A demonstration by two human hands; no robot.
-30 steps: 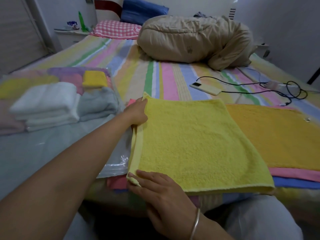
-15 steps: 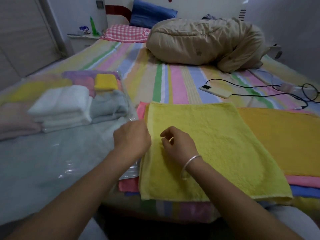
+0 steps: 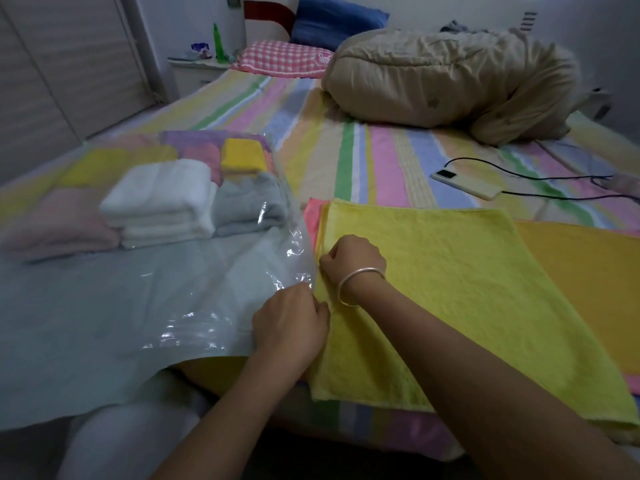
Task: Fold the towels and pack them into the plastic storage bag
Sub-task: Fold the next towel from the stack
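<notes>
Yellow terry towel (image 3: 467, 289) lies spread flat across the lower right of the head view, on top of an orange towel (image 3: 588, 271) and a pink towel (image 3: 311, 213) whose edges show beneath it.

Both hands sit at its left edge. The right hand (image 3: 353, 258), with a silver bangle (image 3: 360, 282) on its wrist, is clenched over that edge and appears to pinch the cloth. The left hand (image 3: 291, 327) is curled just below it, where the towel meets the bag. Its fingertips are hidden, so I cannot tell whether it grips anything.

The clear plastic storage bag (image 3: 104, 306) fills the left of the frame. Inside it, at upper left, folded pieces are already packed:
- white folded towels (image 3: 162, 199)
- a grey folded towel (image 3: 249, 206) beside them
- a small yellow folded cloth (image 3: 242, 155) behind
- a pale pink folded towel (image 3: 59, 220) at far left

Judging from this, the task is partly done: several towels are packed, while the yellow one is only beginning its fold. The orange and pink ones wait unfolded, and the near half of the bag has room.

A beige rolled duvet (image 3: 450, 77) and a phone on a cable (image 3: 465, 183) lie on the striped bedsheet (image 3: 346, 150) beyond.
</notes>
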